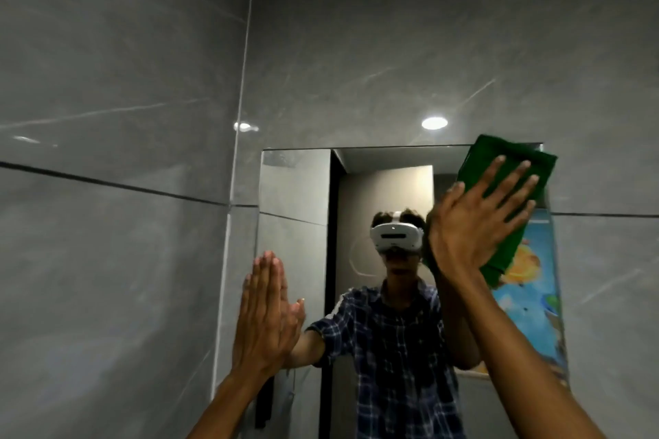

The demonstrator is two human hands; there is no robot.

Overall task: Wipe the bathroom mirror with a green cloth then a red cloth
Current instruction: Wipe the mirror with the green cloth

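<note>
The bathroom mirror (296, 189) hangs on the grey tiled wall ahead, its top edge a little below mid-frame. My right hand (478, 221) presses a folded green cloth (506, 160) flat against the glass at the mirror's upper right corner, fingers spread over the cloth. The cloth overlaps the mirror's top edge slightly. My left hand (265, 310) lies flat on the mirror's left edge, fingers together, holding nothing. No red cloth is in view.
Grey marble-look wall tiles (117, 118) surround the mirror, with a corner to the left. The mirror reflects a person in a checked shirt wearing a white headset (396, 235), a dark doorway, and a colourful picture (531, 278). A ceiling light reflects on the tile (434, 123).
</note>
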